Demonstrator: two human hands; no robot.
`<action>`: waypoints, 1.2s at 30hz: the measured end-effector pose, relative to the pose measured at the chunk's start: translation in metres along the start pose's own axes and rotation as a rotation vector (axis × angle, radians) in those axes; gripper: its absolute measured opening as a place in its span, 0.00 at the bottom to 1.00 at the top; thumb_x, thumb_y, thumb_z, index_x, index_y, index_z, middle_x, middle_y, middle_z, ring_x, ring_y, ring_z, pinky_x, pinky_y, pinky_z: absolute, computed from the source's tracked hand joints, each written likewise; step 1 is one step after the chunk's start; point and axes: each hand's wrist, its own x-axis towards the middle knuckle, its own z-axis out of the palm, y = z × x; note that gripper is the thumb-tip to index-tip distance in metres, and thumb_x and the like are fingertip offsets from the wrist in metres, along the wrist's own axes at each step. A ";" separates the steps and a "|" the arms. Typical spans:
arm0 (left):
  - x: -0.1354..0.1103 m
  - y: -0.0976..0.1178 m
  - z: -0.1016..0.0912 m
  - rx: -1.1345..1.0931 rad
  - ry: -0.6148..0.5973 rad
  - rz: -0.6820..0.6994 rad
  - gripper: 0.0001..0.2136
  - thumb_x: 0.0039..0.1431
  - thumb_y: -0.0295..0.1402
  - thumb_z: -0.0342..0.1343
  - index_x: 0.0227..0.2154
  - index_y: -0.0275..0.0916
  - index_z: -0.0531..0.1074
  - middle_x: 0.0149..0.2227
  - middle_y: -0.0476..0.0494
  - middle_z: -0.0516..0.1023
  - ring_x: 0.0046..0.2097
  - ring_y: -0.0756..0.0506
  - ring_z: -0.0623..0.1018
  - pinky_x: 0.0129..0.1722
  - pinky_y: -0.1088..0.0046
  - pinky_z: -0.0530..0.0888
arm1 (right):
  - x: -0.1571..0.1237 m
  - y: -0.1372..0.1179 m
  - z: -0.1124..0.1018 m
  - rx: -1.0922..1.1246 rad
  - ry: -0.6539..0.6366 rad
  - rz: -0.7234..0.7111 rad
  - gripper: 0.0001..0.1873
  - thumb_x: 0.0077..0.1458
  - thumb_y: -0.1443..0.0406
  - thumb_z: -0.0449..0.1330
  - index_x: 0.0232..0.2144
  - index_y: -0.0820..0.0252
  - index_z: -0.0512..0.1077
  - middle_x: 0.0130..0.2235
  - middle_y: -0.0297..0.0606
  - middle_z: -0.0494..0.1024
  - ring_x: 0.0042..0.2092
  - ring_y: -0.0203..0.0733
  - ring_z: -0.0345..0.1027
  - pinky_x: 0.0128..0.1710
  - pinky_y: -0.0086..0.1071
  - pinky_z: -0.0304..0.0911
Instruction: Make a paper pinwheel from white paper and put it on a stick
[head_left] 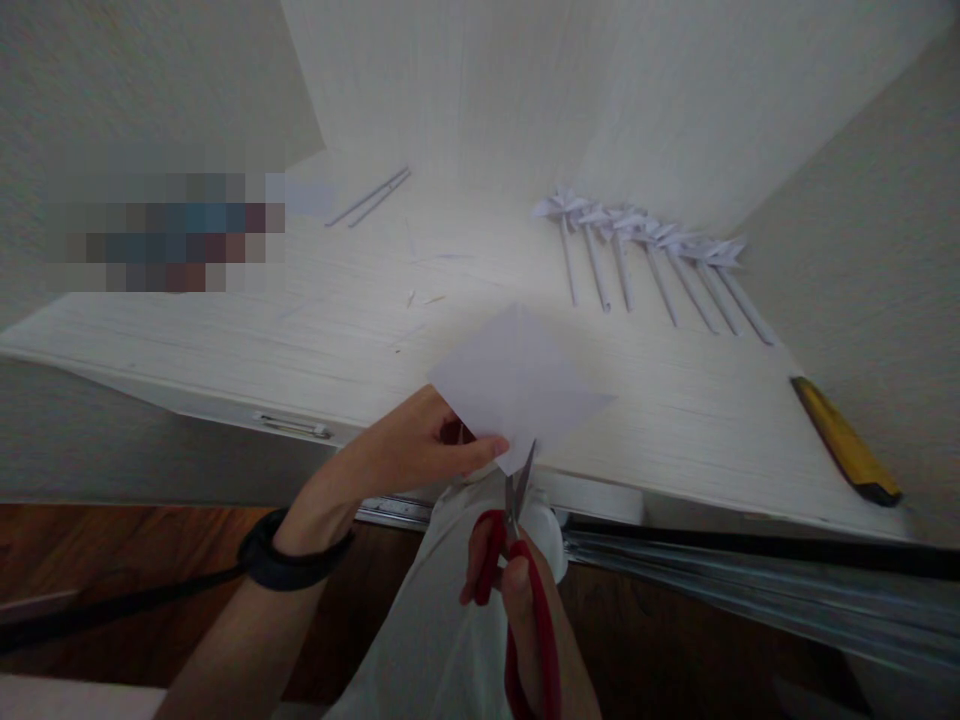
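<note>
My left hand [409, 450] pinches the lower corner of a square white paper sheet [517, 385], holding it above the near edge of the white desk [225, 330]. My right hand [517, 600] grips red-handled scissors [517, 560], fingers through the loops. The blades point up and touch the paper's bottom edge, slightly parted. A black band sits on my left wrist.
A row of several white paper pinwheels on sticks [645, 260] lies at the back right. Two thin paper sticks [369, 197] lie at the back left. A yellow utility knife [846, 440] rests at the right edge. A blurred patch covers the left wall.
</note>
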 end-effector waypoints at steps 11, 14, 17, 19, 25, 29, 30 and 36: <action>-0.003 0.003 -0.002 0.008 0.008 0.029 0.05 0.55 0.32 0.54 0.30 0.36 0.68 0.25 0.53 0.70 0.26 0.54 0.68 0.23 0.83 0.66 | 0.006 -0.006 0.010 0.007 0.019 0.017 0.32 0.46 0.37 0.51 0.18 0.59 0.65 0.16 0.30 0.61 0.19 0.31 0.52 0.16 0.26 0.48; -0.003 0.004 -0.001 -0.012 0.010 0.022 0.05 0.55 0.32 0.53 0.31 0.35 0.69 0.27 0.51 0.71 0.28 0.53 0.69 0.24 0.82 0.66 | 0.007 -0.008 0.012 0.019 0.021 0.039 0.33 0.46 0.36 0.49 0.17 0.59 0.65 0.15 0.30 0.59 0.18 0.31 0.52 0.15 0.25 0.47; -0.003 0.003 -0.001 -0.053 0.019 0.029 0.06 0.55 0.32 0.53 0.33 0.35 0.70 0.26 0.53 0.70 0.26 0.54 0.67 0.23 0.83 0.65 | 0.007 -0.008 0.013 0.026 0.021 0.060 0.34 0.45 0.35 0.49 0.17 0.59 0.65 0.15 0.29 0.58 0.17 0.31 0.52 0.15 0.25 0.47; -0.002 0.000 -0.001 -0.064 0.000 0.042 0.06 0.55 0.32 0.53 0.32 0.35 0.69 0.23 0.54 0.67 0.24 0.55 0.65 0.22 0.83 0.64 | 0.008 -0.008 0.012 0.027 0.021 0.065 0.34 0.44 0.35 0.49 0.17 0.59 0.65 0.15 0.29 0.58 0.17 0.31 0.51 0.15 0.25 0.47; 0.000 -0.005 -0.002 -0.056 -0.036 0.028 0.07 0.54 0.34 0.54 0.29 0.36 0.67 0.23 0.53 0.67 0.23 0.54 0.66 0.21 0.82 0.65 | 0.009 -0.007 0.013 0.030 0.010 0.051 0.34 0.45 0.35 0.49 0.17 0.59 0.66 0.16 0.30 0.59 0.18 0.31 0.52 0.16 0.25 0.48; -0.001 -0.003 -0.003 -0.066 -0.055 0.014 0.08 0.55 0.35 0.53 0.25 0.36 0.65 0.20 0.54 0.64 0.22 0.55 0.64 0.19 0.82 0.62 | 0.008 -0.006 0.014 0.037 0.007 0.046 0.34 0.45 0.35 0.49 0.17 0.59 0.67 0.16 0.29 0.58 0.17 0.31 0.50 0.16 0.25 0.49; -0.001 -0.002 -0.003 -0.068 -0.061 0.011 0.09 0.55 0.35 0.52 0.25 0.36 0.65 0.20 0.54 0.64 0.22 0.55 0.64 0.19 0.83 0.62 | 0.008 -0.006 0.014 0.039 0.006 0.047 0.34 0.46 0.35 0.48 0.18 0.59 0.67 0.16 0.29 0.58 0.17 0.31 0.51 0.16 0.25 0.49; -0.002 -0.002 -0.002 -0.096 -0.055 -0.011 0.09 0.54 0.35 0.53 0.24 0.36 0.65 0.19 0.54 0.63 0.21 0.55 0.64 0.19 0.82 0.61 | 0.006 -0.006 0.017 0.053 0.005 0.038 0.34 0.47 0.35 0.46 0.18 0.59 0.67 0.15 0.29 0.58 0.17 0.32 0.52 0.14 0.26 0.47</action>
